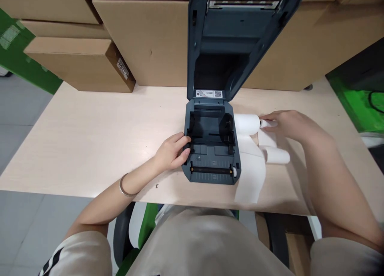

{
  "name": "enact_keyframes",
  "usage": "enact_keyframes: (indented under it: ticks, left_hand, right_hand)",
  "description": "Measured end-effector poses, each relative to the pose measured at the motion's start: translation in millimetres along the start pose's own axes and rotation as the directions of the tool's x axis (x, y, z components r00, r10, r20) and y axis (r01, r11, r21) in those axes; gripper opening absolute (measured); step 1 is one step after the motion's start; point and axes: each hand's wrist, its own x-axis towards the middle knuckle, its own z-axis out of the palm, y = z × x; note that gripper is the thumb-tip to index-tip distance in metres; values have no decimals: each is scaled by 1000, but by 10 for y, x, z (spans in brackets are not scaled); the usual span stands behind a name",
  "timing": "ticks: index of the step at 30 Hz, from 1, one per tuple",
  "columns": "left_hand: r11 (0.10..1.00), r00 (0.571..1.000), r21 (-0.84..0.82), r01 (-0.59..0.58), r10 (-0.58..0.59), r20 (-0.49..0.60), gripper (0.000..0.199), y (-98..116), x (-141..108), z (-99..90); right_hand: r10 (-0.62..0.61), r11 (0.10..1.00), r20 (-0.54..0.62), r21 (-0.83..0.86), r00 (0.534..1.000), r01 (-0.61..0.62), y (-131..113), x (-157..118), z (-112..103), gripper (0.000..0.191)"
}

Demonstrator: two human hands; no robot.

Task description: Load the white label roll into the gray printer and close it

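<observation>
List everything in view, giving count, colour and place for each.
Open printer: one, dark grey, centre
Rear roll: one, white, right of printer
Front roll: one, white, farther right
Loose paper: count unclear, white, beside printer
Table: one, pale wood, beneath these
Cardboard boxes: several, brown, along back
Green surfaces: several, far left and right
Floor: one, grey, left
Chair: one, black and green, front
Bracelet: one, silver, left wrist
Shirt: one, beige, front
Left hand: one, on printer's left edge
Right hand: one, rear roll's right end

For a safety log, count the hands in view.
2: the left hand at the left edge of the open printer, the right hand by the right end of a white paper roll.
</observation>
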Motion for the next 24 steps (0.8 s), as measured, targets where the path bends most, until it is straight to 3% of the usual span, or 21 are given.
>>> enact_keyframes:
  ticks: [3, 8, 11, 14, 18, 24]
  left_hand:
    - [1000, 1000, 2, -6, 6, -8, 38, -5, -4, 2]
    - [1000, 1000, -7, -5, 5, -1, 35, -10, -15, 5]
    - [1000, 1000, -22, 15, -15, 7, 33, -16, -23, 12]
    - [999, 1000, -26, 21, -20, 13, 34, -16, -22, 15]
    - [1000, 1000, -1, 7, -7, 13, 37, -6, -6, 2]
    - [1000, 1000, 7, -3, 3, 30, 39, 0, 15, -14]
  right_hand:
    - [7, 999, 26, 47, 1000, -9, -123, -16, -71, 37]
    - [-43, 986, 56, 165, 998, 33, -434, 50, -283, 65]
    - [-97, 973, 129, 222, 987, 66, -655, 159, -247, 79]
    - [-49, 969, 153, 248, 987, 10, -788, 220, -161, 72]
    - [-73, 982, 75, 179, 995, 58, -747, 116, -244, 61]
    - [-106, 981, 61, 169, 992, 94, -509, -204, -771, 59]
